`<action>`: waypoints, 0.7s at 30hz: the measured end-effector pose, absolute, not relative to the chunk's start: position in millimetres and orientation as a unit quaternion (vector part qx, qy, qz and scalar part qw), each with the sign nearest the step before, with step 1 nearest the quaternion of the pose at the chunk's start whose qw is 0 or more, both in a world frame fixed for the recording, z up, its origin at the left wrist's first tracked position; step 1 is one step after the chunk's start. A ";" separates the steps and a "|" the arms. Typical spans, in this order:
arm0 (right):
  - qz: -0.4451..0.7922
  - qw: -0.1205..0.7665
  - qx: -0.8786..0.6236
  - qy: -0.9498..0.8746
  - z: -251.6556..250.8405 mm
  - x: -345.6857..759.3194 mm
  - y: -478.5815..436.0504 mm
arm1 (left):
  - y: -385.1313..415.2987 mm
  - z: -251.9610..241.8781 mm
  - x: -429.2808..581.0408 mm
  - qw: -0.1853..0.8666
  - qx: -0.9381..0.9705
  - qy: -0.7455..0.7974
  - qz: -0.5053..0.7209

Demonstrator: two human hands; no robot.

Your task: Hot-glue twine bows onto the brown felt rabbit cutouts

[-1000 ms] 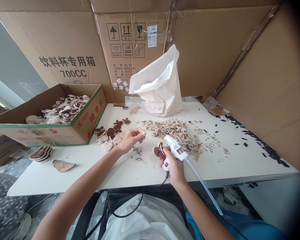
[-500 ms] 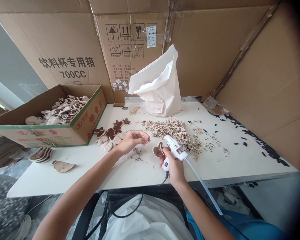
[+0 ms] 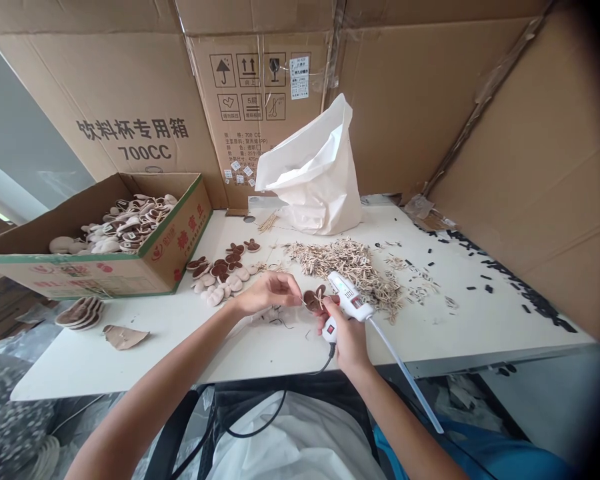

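Observation:
My right hand [image 3: 347,330] is shut around a white hot glue gun [image 3: 349,298] with a red switch, and a long glue stick [image 3: 405,377] runs from its rear towards the lower right. A brown, lobed mushroom-shaped piece [image 3: 313,299] sits against the fingers of my right hand, with pale twig bits on it. My left hand [image 3: 270,293] reaches in from the left. Its fingertips pinch something thin, possibly a twig, right at that piece.
A cardboard carton [image 3: 180,243] of brown-and-cream pieces stands at the left on the white table [image 3: 130,363]. More pieces [image 3: 223,270] lie near it, beside a heap of pale twigs [image 3: 345,273]. A paper bag [image 3: 310,180] stands behind, and black bits [image 3: 490,289] lie at the right.
My left hand has moved right and down, and its fingertips have come to the brown piece. The right hand and glue gun have barely moved.

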State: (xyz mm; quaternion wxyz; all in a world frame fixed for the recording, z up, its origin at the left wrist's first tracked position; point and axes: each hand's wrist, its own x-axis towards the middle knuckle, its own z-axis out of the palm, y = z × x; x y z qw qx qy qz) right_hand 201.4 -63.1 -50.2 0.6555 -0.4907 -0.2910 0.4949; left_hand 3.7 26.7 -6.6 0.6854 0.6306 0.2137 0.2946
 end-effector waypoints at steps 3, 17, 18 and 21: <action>0.494 0.656 -0.492 -0.289 -51.1 201.4 -63.0 | 26.0 -9.5 5.5 0.678 0.642 0.220 0.284; 0.505 0.643 -0.495 -0.294 -44.0 201.2 -65.4 | 23.7 0.4 10.0 0.574 0.737 0.208 0.291; 0.504 0.643 -0.495 -0.294 -44.0 201.0 -65.4 | 23.7 -0.5 10.4 0.573 0.736 0.209 0.296; 0.503 0.643 -0.496 -0.296 -43.9 200.9 -65.4 | 23.8 -2.9 10.9 0.570 0.729 0.210 0.316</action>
